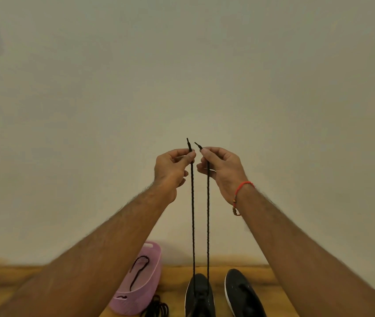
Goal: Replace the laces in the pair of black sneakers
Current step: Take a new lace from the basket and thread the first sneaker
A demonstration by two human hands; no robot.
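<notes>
Two black braided lace (pixel 193 213) ends, taut, rising from sneaker (pixel 199 296).

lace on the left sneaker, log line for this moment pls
lace ends raised level | left hand pinches one | right hand pinches other | left sneaker

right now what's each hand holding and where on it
Left hand and right hand each pinch one end of the black lace, just below its tips.

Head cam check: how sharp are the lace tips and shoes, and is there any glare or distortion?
Head view: dim, warm light, no glare; lace tips between left hand and right hand read clearly; sneakers and pink basket soft at the bottom edge; forearms stretched by the wide angle.
</notes>
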